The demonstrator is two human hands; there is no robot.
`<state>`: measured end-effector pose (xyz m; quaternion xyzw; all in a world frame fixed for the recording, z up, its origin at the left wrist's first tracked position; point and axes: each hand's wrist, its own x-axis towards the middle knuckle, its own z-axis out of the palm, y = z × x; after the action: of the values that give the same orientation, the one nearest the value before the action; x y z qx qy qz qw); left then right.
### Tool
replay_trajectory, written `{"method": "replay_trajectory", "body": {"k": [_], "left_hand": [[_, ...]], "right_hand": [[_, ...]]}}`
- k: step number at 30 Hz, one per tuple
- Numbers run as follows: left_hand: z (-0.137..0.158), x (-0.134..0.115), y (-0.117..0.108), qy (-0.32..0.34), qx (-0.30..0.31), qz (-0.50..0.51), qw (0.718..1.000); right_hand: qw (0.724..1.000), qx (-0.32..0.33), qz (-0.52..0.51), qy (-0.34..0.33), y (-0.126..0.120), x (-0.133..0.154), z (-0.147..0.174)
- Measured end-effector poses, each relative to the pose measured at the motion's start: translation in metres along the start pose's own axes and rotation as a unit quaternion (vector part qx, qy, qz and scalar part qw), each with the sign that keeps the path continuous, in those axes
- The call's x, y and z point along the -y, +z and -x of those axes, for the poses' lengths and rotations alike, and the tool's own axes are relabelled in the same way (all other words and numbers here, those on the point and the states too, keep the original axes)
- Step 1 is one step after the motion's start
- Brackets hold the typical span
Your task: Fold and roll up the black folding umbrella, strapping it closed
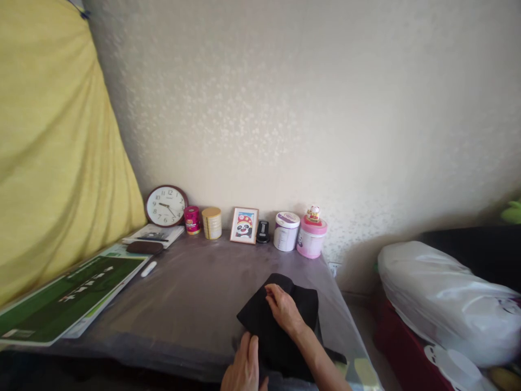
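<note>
A black cloth [260, 320] lies bunched on the grey table [191, 293] near its front right corner. My right hand [284, 308] rests flat on top of the cloth, fingers pointing toward its far left edge. My left hand [243, 369] is at the cloth's near edge, fingers extended and touching the fabric. Neither hand has the fabric lifted off the table.
Along the wall stand a round clock [166, 205], a pink tin [192, 219], a gold tin [212, 222], a panda picture frame [244, 225], a white tub [286, 231] and a pink tub [311, 236]. A green board [69, 296] lies left. A white plastic bag [443, 298] sits right.
</note>
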<state>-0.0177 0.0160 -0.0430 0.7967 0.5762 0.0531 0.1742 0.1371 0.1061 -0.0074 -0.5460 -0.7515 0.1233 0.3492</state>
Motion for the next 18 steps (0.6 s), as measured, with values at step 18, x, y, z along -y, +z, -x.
{"method": "replay_trajectory", "body": {"k": [18], "left_hand": [[-0.027,-0.009,0.018,0.095,-0.032,-0.002,0.995]], "right_hand": [[0.994,-0.037,0.094,-0.048,-0.019,-0.011,0.068]]}}
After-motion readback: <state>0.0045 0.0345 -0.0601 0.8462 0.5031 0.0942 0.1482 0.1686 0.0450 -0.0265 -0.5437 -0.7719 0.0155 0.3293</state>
